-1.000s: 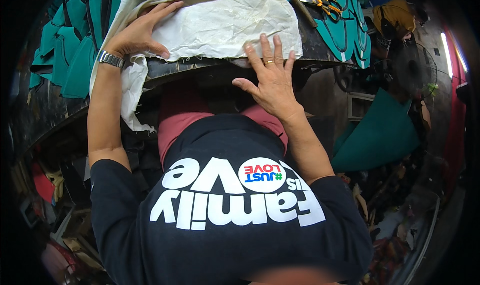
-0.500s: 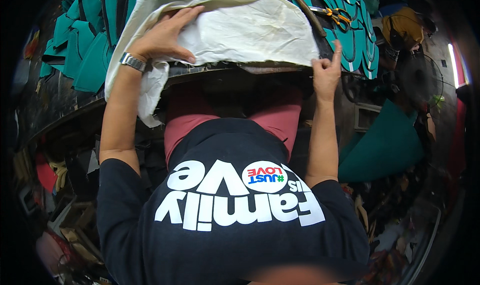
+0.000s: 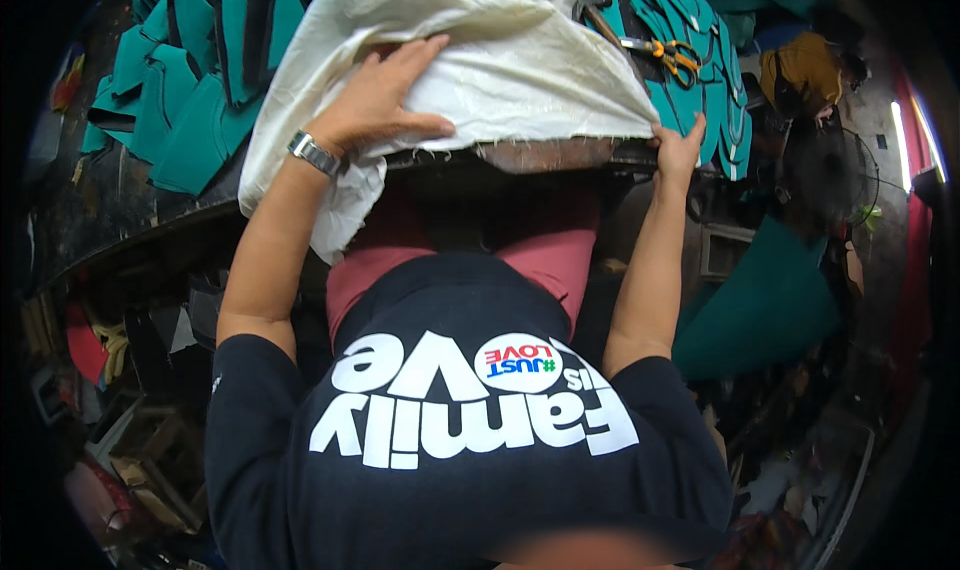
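Observation:
A crumpled white cloth is spread over the front of a dark work table. My left hand, with a metal watch on its wrist, lies on the cloth with thumb and fingers spread. At the cloth's right front corner, my right hand pinches the edge between thumb and fingers. The cloth's left end hangs in folds over the table edge. Just beyond my right hand lie orange-handled scissors and a hammer, both resting by green cut pieces.
More green pieces with black edging are heaped on the table at the left. A green sheet stands below the table's right side, near a fan. Another person is at the far right.
My right hand has closed on the cloth's corner and drawn it slightly right. My left hand has slid right across the cloth, still spread.

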The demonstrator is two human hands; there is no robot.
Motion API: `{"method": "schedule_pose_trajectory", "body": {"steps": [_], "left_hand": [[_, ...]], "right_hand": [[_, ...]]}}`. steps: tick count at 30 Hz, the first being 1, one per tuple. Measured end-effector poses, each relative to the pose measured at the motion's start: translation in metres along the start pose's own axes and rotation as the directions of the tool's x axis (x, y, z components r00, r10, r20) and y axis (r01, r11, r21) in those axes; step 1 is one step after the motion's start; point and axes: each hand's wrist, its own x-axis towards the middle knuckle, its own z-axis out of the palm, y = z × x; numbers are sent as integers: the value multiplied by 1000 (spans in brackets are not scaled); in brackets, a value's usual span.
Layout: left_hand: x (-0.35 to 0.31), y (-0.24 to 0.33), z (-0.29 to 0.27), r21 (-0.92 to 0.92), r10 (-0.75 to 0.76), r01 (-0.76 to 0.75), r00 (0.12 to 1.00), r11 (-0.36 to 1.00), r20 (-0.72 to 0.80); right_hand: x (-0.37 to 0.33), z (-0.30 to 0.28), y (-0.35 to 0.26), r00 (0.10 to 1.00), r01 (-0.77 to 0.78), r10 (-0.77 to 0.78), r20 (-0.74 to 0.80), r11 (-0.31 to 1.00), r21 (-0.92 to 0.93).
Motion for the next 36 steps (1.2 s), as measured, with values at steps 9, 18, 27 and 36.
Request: {"method": "schedule_pose_trajectory", "body": {"steps": [9, 18, 27, 36], "left_hand": [[0, 10, -8, -68, -68, 71, 997, 995, 48], [-3, 7, -7, -41, -51, 52, 998, 998, 24], [-2, 1, -2, -58, -14, 13, 999, 998, -28], [-2, 4, -2, -41, -27, 26, 999, 999, -24]], "right_hand": [[29, 15, -43, 901, 326, -351, -255, 936, -136], [64, 184, -162, 618, 749, -619, 485, 650, -124], [80, 250, -197, 428, 768, -891, 152, 270, -581], [33, 169, -226, 628, 602, -235, 742, 751, -271]]}}
